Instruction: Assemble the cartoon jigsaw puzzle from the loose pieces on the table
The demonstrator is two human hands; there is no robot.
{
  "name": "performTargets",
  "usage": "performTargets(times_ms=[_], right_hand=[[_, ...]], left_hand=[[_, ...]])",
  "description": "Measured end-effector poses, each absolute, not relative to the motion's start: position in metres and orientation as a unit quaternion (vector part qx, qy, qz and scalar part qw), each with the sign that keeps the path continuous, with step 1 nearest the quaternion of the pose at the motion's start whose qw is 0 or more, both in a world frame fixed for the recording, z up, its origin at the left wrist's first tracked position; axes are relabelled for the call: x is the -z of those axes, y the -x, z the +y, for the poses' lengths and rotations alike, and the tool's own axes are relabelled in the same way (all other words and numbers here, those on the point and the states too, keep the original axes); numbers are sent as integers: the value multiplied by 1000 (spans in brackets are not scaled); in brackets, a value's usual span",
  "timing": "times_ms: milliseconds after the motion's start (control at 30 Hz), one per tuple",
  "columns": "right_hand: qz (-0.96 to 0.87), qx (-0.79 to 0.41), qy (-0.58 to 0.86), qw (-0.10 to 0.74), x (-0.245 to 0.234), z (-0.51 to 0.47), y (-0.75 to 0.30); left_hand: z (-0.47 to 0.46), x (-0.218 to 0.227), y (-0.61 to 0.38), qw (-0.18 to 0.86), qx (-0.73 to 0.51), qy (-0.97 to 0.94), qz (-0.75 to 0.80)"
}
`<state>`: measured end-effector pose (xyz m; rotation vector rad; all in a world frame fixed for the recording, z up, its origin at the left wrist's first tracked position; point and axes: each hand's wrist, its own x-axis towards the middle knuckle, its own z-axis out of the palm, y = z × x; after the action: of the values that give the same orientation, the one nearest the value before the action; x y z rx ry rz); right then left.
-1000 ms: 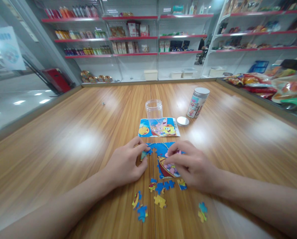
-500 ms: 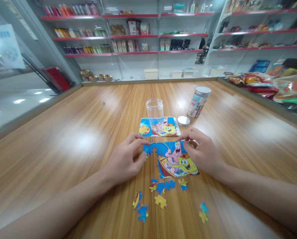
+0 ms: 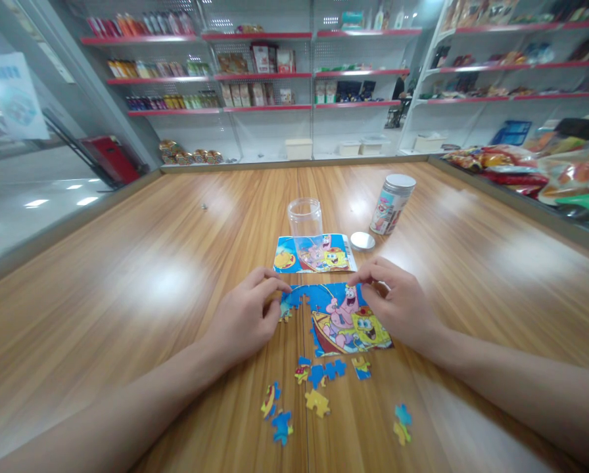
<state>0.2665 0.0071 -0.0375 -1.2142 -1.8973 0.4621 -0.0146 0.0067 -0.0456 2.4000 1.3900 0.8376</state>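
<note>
A partly joined cartoon jigsaw puzzle [image 3: 341,322] lies flat on the wooden table, showing a pink starfish and a yellow sponge in a boat. My left hand [image 3: 248,309] rests at its upper left corner, index fingertip on the blue pieces [image 3: 294,297] and thumb held apart beside them. My right hand [image 3: 398,295] lies at the upper right side, its bent index finger touching the top edge and covering that corner. Loose pieces lie below, among them a yellow piece [image 3: 317,403], a blue piece [image 3: 281,427] and a blue-yellow piece [image 3: 402,424].
Behind the puzzle lies a printed picture sheet [image 3: 341,259], with a clear open jar [image 3: 305,217] standing on it. A silver lid [image 3: 362,241] and a closed printed can [image 3: 392,203] are to the right. Snack bags [image 3: 496,171] sit past the table's right edge; stocked shelves are behind.
My left hand has shifted slightly left, showing more of the blue corner pieces. My right hand stays at the top edge. The whole view has moved a little.
</note>
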Motion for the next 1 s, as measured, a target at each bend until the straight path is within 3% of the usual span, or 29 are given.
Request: performTargets(times_ms=[267,1000], right_hand=[[-812,-154,470,310,40,7,-262],[-816,-141,467,311,38,7,-261]], left_hand=[[7,48,15,122,-264,-841,456],[5,46,15,107,-250,-844,462]])
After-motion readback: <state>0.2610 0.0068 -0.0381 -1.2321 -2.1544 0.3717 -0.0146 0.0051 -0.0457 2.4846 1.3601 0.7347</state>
